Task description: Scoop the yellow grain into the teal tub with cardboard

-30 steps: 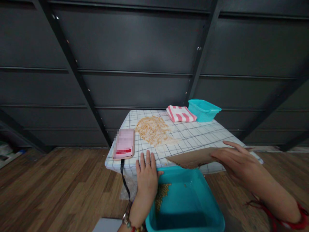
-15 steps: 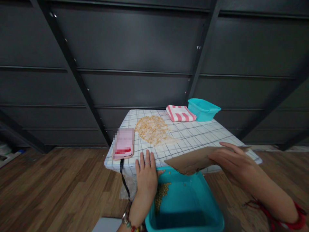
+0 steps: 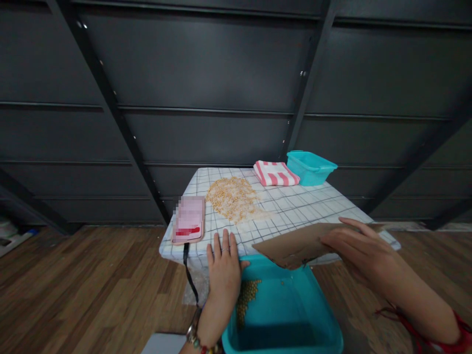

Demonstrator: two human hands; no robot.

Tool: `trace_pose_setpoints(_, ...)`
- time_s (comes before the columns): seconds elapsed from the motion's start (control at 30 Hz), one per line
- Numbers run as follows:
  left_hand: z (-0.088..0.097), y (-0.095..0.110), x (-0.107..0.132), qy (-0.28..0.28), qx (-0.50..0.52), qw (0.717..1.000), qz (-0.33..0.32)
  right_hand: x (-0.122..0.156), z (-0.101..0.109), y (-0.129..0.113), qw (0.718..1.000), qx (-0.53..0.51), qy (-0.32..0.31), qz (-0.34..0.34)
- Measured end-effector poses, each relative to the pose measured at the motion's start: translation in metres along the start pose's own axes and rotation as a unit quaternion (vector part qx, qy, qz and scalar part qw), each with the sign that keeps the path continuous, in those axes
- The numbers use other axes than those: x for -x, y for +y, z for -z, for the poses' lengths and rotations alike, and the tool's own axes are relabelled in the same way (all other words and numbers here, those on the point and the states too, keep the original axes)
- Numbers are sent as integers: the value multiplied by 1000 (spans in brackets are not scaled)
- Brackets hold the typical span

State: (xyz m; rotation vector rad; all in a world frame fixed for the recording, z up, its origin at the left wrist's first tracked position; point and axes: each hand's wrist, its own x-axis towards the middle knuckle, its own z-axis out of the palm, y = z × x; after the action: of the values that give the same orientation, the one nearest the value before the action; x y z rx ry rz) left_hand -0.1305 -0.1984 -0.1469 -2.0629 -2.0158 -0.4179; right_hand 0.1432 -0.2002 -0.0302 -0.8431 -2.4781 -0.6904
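My left hand (image 3: 224, 273) lies with fingers stretched and spread at the table's front edge, its thumb over the near-left rim of a teal basin (image 3: 324, 305). Small greenish-brown beans (image 3: 248, 297) are gathered along the basin's left side. In my right hand (image 3: 363, 248) is a bent piece of brown cardboard (image 3: 295, 246), tilted over the basin's far edge; the fingers close on its right part. On the checked tablecloth (image 3: 291, 211), beyond my left hand, spreads a pile of yellow kernels mixed with pale grains (image 3: 232, 196).
A pink phone (image 3: 190, 219) with a black strap (image 3: 190, 275) lies at the table's left edge. A folded pink-and-white striped towel (image 3: 276, 173) and a smaller turquoise basket (image 3: 311, 168) stand at the back right. Behind rises a dark panelled wall (image 3: 206, 64).
The cardboard and my right hand have shifted very slightly to the right. A few loose beans seen near the basin's far rim no longer show there. My left hand stays put.
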Motion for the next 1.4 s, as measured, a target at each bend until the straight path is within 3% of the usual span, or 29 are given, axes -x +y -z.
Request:
trace_pose_setpoints(0.27,2,2,0,-10,-11,1000,4,-16,-29,4,996,89,-8,0)
trace_pose_setpoints(0.37,4,2,0,-14,-15,1000,5,-21,-35,12,993,119,20,-3)
trace_pose_setpoints(0.63,5,2,-1,-19,-12,1000,6,-17,-21,2,998,67,17,-4)
trace_pose_setpoints(0.8,0,1,0,-7,-13,1000,-5,-22,-32,-3,998,67,-7,-9)
trace_pose_setpoints(0.93,-1,0,0,0,-14,1000,-8,-29,-42,5,993,111,25,-9)
trace_pose_setpoints(1.07,1,1,0,-9,-15,1000,-1,-27,-34,7,993,108,46,-14)
trace_pose_setpoints(1.2,1,1,0,-4,-13,1000,-2,-22,-23,3,998,64,26,-13)
trace_pose_setpoints(1.3,-1,1,0,1,-15,1000,-3,-22,-27,3,998,68,2,-9)
trace_pose_setpoints(1.4,-3,0,0,4,-17,1000,-2,-26,-38,7,995,96,24,-3)
